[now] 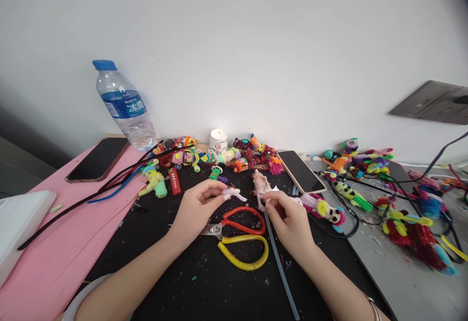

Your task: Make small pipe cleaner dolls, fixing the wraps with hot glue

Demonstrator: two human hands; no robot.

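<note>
My left hand [199,206] is closed in a pinch on a small pale lilac pipe cleaner piece [237,194], whose end sticks out to the right. Thumb and fingers of my right hand [287,216] are pinched together beside a crusted, beige, tapering object [260,182]; what they hold is too small to make out. A long translucent stick [281,267] runs from below the right fingertips toward the front edge. Between my wrists lie scissors [243,262] with one red and one yellow handle loop, their blades partly hidden behind my left hand.
Several pipe cleaner figures [190,156] line the wall, and more [413,233] lie at right. A water bottle [126,106] leans on the wall. Phones lie at left [97,160] and right [302,170]. Also here: a paper cup [218,140], a red packet [174,181], black cables [91,198].
</note>
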